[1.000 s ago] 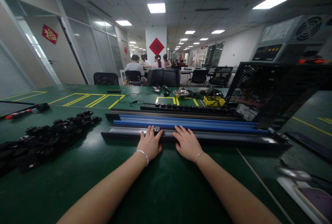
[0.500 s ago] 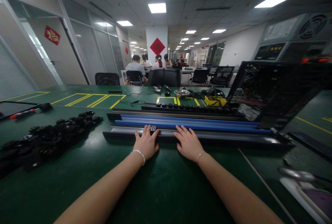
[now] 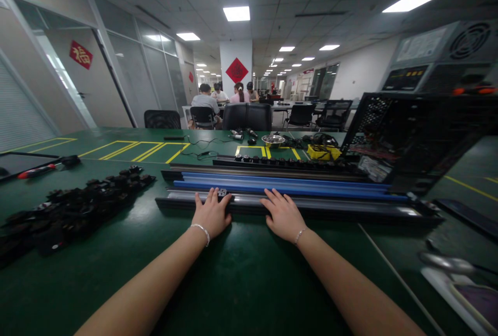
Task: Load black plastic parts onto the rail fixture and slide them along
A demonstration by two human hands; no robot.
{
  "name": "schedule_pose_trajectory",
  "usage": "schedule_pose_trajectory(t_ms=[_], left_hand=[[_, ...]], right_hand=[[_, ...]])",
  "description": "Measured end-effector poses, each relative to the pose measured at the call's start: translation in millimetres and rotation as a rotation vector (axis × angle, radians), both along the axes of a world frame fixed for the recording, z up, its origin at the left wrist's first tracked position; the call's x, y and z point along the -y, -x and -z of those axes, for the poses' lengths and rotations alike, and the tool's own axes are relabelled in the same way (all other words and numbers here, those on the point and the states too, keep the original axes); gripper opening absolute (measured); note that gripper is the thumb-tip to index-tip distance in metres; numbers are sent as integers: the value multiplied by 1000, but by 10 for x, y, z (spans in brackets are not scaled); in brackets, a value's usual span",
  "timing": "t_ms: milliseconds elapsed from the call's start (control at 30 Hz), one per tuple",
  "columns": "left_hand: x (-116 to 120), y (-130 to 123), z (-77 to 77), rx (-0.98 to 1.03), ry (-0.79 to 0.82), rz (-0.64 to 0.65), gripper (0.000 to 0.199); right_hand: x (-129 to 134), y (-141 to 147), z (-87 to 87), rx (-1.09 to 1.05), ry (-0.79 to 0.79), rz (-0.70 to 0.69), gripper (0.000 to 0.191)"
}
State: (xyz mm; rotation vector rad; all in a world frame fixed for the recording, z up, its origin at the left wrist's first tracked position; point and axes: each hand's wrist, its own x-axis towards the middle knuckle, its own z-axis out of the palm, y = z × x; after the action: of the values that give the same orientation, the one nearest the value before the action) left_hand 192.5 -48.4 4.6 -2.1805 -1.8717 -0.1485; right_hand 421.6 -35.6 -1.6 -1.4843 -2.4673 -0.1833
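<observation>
My left hand [image 3: 212, 215] rests at the nearest long black rail [image 3: 342, 206], its index finger and thumb on either side of a small black part [image 3: 222, 192] that sits in the rail's channel. Part of that piece is hidden by the fingers. To the right, my right hand [image 3: 285, 218] lies on the same rail with its fingers spread, holding nothing. Just behind runs a long blue strip [image 3: 330, 188], parallel to the rail.
A heap of black parts [image 3: 89, 198] lies on the green table [image 3: 233, 294] at left. Behind the strips are a row of small black pieces [image 3: 268, 159], a metal bowl [image 3: 273, 140] and a yellow item [image 3: 323, 152]. An open computer case [image 3: 404, 139] stands at right.
My left hand has slid a little to the left along the rail, and the small black part has moved with it. My right hand has stayed in place.
</observation>
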Motion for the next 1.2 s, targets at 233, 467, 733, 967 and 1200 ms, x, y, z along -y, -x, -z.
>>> schedule_pose_trajectory(t_ms=[233, 467, 733, 967, 1200], left_hand=[[-19, 184, 21, 10, -10, -14, 57], [-26, 262, -1, 10, 16, -23, 56], [-29, 335, 8, 32, 24, -40, 56], [-51, 500, 29, 23, 9, -48, 55], [-48, 607, 29, 33, 25, -80, 55]], right_hand=[[0, -5, -10, 4, -1, -7, 47], [-13, -2, 4, 5, 10, -2, 47], [-18, -8, 27, -6, -1, -5, 47], [-19, -4, 19, -7, -6, -9, 47], [-14, 2, 8, -4, 6, -5, 47]])
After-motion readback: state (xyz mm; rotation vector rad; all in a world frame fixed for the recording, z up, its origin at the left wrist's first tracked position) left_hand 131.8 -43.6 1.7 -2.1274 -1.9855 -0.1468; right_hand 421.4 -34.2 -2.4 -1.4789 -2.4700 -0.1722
